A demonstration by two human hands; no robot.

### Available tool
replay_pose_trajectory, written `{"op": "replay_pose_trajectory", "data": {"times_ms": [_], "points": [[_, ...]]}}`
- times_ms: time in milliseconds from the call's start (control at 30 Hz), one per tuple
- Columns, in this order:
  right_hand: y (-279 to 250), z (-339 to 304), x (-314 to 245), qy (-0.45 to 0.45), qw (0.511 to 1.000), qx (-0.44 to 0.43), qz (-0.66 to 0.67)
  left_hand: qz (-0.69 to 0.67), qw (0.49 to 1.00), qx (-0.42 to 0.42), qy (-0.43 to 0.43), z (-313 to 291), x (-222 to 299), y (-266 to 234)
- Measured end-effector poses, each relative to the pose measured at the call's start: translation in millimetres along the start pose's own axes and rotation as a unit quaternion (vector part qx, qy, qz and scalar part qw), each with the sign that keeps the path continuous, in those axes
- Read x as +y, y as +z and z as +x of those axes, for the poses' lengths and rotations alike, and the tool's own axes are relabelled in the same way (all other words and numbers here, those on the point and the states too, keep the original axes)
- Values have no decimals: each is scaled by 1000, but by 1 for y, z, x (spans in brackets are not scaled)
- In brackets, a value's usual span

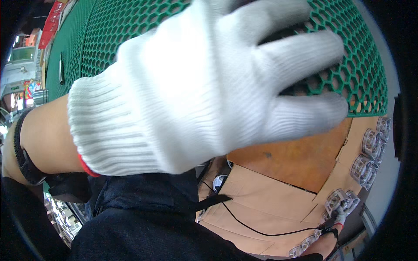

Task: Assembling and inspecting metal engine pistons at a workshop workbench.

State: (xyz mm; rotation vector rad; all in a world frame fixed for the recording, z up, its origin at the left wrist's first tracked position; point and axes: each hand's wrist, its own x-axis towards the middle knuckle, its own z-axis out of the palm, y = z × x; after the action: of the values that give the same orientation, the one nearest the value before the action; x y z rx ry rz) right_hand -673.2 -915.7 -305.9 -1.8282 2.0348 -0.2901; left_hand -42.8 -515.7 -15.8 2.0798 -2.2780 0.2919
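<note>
My left hand (209, 82), in a white knitted glove, fills the upper middle of the head view very close up. Its fingers are spread and stretched out, with nothing visible in them; its far side is hidden. Behind it lies a green honeycomb mat (365, 65). At the lower right, my right hand (340, 216), also gloved in white, reaches to a silvery metal piston (337, 200) and has its fingers closed on it. More pistons (365, 168) stand in a row along the right edge of the cardboard (261, 191).
A brown board (296, 152) lies on the cardboard beside the mat. A thin black cable (261, 234) runs across it to my right wrist. On the far left are a metal rod (61, 69) on the green surface and a red crate (51, 26).
</note>
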Motion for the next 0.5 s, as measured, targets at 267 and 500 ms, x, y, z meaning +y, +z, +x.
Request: {"op": "replay_pose_trajectory", "data": {"times_ms": [267,500], "points": [[26,-68,-39,57,997,-55,-6,31,990,136,-25,-21,-6,21],[56,-149,-64,68,986,-139,-56,-55,997,54,-8,-15,-14,21]]}}
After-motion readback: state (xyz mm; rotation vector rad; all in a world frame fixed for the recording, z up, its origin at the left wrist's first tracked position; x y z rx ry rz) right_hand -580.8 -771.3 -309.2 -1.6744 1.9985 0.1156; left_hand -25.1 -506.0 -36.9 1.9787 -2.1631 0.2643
